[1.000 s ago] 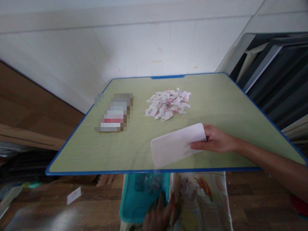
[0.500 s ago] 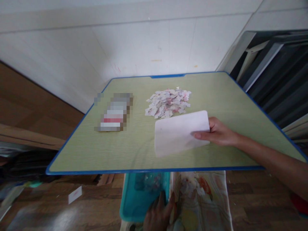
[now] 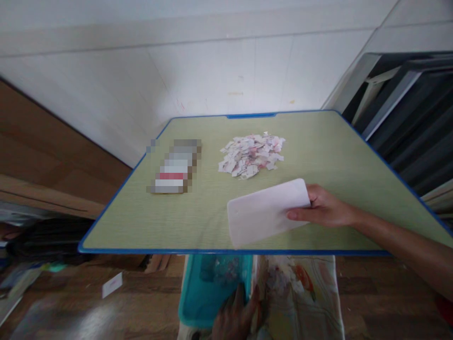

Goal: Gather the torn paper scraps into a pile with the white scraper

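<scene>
My right hand (image 3: 327, 208) is closed on one end of a white card with rounded corners (image 3: 264, 215), thumb on top. It holds the card tilted over the near part of the green table (image 3: 184, 222). Just beyond the card lies a pile of small torn paper pieces (image 3: 251, 156), white with some pink. Below the table edge, my left hand (image 3: 233, 316) grips the right rim of a turquoise plastic tray (image 3: 198, 302). Clear-looking bits and paper scraps lie inside that tray, partly hidden under the table.
A blurred-out, pixelated flat item (image 3: 173, 167) lies on the table's left side. Beside the tray, a patterned cloth (image 3: 293, 307) carries more scraps. A white slip (image 3: 112, 284) is on the wooden floor. Dark panels (image 3: 417, 104) lean at the right; a white wall (image 3: 219, 71) stands behind.
My right hand has lowered the white card slightly toward the table's near edge. The left hand stays at the tray rim. The whole view has shifted a little.
</scene>
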A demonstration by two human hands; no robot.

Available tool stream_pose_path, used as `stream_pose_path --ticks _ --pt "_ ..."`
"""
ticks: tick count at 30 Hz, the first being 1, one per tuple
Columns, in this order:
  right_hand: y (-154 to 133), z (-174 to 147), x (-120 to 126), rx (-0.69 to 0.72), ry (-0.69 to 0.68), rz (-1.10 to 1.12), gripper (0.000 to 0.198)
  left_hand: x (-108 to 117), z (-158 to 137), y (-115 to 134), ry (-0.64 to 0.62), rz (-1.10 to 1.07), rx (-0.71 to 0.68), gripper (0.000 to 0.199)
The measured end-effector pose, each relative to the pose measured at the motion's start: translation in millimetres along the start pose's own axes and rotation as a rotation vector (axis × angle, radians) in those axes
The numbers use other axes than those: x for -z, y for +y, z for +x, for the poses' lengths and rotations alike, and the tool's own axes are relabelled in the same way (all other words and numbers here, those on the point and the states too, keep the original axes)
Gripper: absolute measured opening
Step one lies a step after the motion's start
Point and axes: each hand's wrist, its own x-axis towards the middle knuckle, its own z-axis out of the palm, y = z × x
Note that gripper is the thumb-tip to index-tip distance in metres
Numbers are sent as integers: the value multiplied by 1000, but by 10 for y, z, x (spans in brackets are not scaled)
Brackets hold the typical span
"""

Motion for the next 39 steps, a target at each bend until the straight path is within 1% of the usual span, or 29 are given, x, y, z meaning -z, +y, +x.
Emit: stream_pose_path --ticks 4,7,9,11,14,16,19,22,24,28,30,33,36,37,39 --pt "-73 8 -59 42 -64 -40 26 28 -6 -22 56 16 -24 68" --pt "-96 6 -82 65 -99 -47 25 26 -14 -26 62 16 -33 67" --pt "-92 1 -79 87 -97 -59 24 23 -19 -26 68 18 -33 67" --pt "-77 -2 -70 116 -45 -91 23 26 -24 -27 68 2 -30 66" --pt "-57 -7 -63 154 19 -141 24 38 -30 -29 47 -34 -31 63" --pt "-57 -12 -72 182 1 -165 23 40 -34 -27 30 -38 -22 62" --pt "-87 -19 -103 262 -32 -195 19 28 -35 -24 7 -54 -7 63" --pt "-132 -18 -133 344 -93 -190 16 16 -31 -25 -50 -89 -14 67" --pt "-152 -18 -140 373 -92 -198 14 20 -28 -25 -75 -105 -15 68" --pt "-152 -36 -126 407 97 -247 10 45 -27 -14 -64 -93 6 67" --pt "-133 -49 -113 411 166 -241 8 47 -29 -10 -43 -85 6 67" --pt "-50 -38 -48 335 265 -165 8 12 -37 -12 3 -81 8 67" --pt "134 31 137 178 488 9 10 -45 -42 -20 49 -93 13 65" --pt "213 64 228 139 599 73 11 -58 -39 -22 57 -99 11 64" --pt "377 134 434 115 797 209 14 -60 -26 -24 43 -98 4 63"
